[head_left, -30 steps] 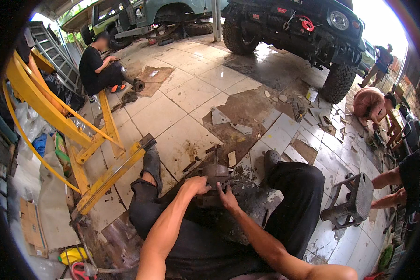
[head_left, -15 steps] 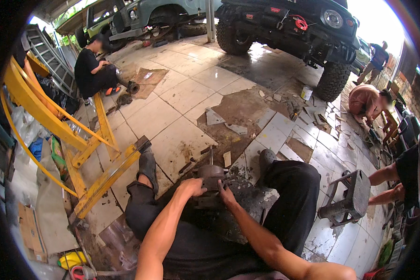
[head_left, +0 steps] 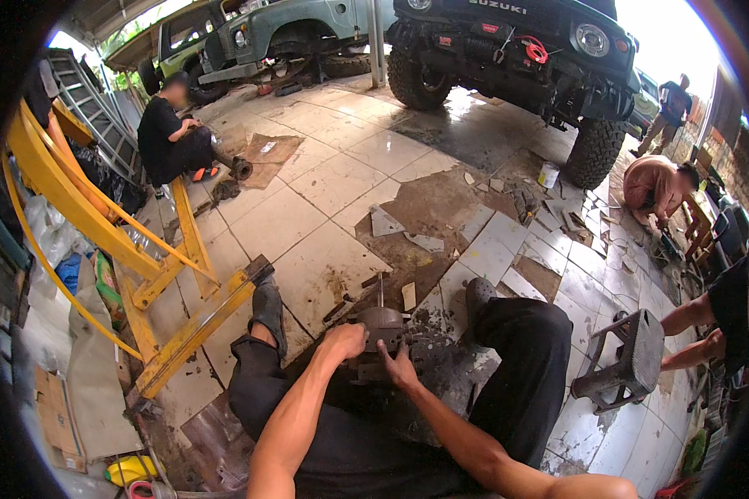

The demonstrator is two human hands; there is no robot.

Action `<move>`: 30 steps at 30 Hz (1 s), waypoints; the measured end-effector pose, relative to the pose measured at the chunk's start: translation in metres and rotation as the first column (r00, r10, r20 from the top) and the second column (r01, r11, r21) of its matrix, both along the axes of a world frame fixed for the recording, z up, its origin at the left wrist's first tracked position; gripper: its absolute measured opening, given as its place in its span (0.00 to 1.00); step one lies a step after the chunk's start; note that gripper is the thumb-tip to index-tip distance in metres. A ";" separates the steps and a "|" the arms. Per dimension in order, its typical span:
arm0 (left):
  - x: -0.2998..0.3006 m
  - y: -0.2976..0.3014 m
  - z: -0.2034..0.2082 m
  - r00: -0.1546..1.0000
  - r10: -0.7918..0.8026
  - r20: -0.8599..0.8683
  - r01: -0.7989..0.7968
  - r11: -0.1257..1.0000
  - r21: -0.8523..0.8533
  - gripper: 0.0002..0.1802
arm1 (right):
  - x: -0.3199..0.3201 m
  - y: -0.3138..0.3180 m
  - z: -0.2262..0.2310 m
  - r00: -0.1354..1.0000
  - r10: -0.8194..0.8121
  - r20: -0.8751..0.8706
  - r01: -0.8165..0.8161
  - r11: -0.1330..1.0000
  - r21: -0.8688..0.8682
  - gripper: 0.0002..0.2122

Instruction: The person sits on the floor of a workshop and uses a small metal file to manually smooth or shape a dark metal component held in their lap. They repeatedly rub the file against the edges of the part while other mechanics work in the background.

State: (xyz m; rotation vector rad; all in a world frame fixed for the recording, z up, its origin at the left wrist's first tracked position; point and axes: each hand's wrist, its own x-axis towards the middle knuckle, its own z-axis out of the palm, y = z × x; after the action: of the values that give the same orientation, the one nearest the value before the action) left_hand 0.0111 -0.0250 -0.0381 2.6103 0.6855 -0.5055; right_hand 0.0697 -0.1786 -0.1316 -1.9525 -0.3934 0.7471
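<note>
Between my feet stands a heavy, grey-brown metal block (head_left: 380, 319), shaped like a vise, with a thin shiny rod rising from its far side. My left hand (head_left: 346, 340) is curled closed against the block's left side. Against its near right side my right hand (head_left: 399, 366) rests with thumb and fingers apart. The undersides of both hands and the lower part of the block are partly hidden. Dark tools (head_left: 339, 309) lie on the tiles just left of the block.
A yellow steel frame (head_left: 193, 337) stands at my left. To the right is a dark plastic stool (head_left: 638, 353), with another person's arms beside it. Broken tiles (head_left: 495, 241) lie ahead, before a dark off-road vehicle (head_left: 508, 58). One person (head_left: 171, 137) sits far left; another (head_left: 653, 185) crouches far right.
My right hand has slid slightly down and left along the block, its fingers spreading. My left hand stays at the left side. The view has shifted a little.
</note>
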 end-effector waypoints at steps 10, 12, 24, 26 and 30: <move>-0.002 -0.003 0.029 0.997 0.072 0.022 -0.072 0.997 -0.023 0.34 | 0.008 0.005 0.013 0.966 -0.071 -0.247 0.080 0.997 0.024 0.56; 0.004 -0.009 0.032 0.997 0.072 0.023 -0.070 0.997 -0.043 0.36 | 0.027 -0.002 -0.013 0.946 -0.056 -0.319 0.077 0.995 0.056 0.55; 0.009 -0.010 0.030 0.998 0.049 0.042 -0.049 0.999 0.002 0.35 | 0.025 -0.010 -0.021 0.971 -0.079 -0.225 0.089 0.995 0.035 0.49; 0.007 -0.010 0.030 0.998 0.051 0.043 -0.052 0.999 0.010 0.34 | 0.018 -0.005 -0.016 0.974 -0.075 -0.213 0.078 0.997 0.004 0.49; -0.003 -0.001 0.014 0.985 0.057 0.165 -0.055 0.998 -0.017 0.24 | 0.004 -0.007 0.022 0.973 -0.040 -0.229 0.036 0.999 -0.022 0.48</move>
State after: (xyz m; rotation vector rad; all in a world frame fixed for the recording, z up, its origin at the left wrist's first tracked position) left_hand 0.0076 -0.0257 -0.0244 2.5775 0.6959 -0.2716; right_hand 0.0741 -0.1857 -0.1095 -1.8593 -0.2089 0.9423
